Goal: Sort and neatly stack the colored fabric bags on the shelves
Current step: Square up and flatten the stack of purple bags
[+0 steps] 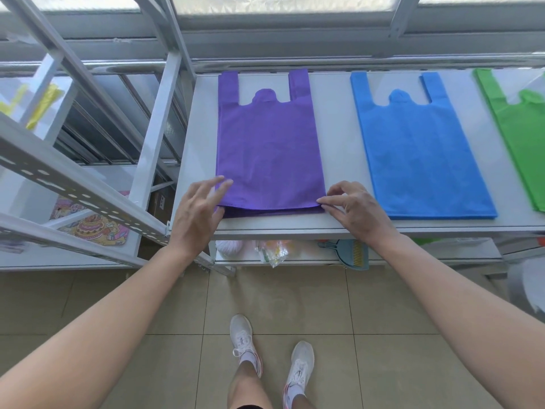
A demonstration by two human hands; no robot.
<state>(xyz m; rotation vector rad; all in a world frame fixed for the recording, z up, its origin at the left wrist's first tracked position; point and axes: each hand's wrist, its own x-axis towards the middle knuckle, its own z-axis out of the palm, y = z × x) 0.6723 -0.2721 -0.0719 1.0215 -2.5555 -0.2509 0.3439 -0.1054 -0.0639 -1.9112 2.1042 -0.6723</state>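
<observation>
- Nearest me, the person's bare forearms are stretching out toward the shelf, one to each near corner of the purple stack.
- The left hand is lying on the stack's 7 o'clock corner with its fingers loosely straight and spread. It is gripping nothing that I can make out, though they are blurred.
- The right hand is pinching the 5 o'clock corner of the top purple bag between thumb and forefinger, with the other fingers curled.
- That top bag is lying flat at 12 o'clock from the person, stopping just short of the darker purple layer that is peeking out beneath its near edge.
- A tug from the pinching side alone is likely to swing the bag askew, since the other corner is only being pressed.
- Pressing too hard could drag the lower layer toward the shelf lip, which is close, and tip the pile over it.
- Sliding rightward is risking crowding the blue stack at 2 o'clock; the green bag is lying beyond that.
</observation>
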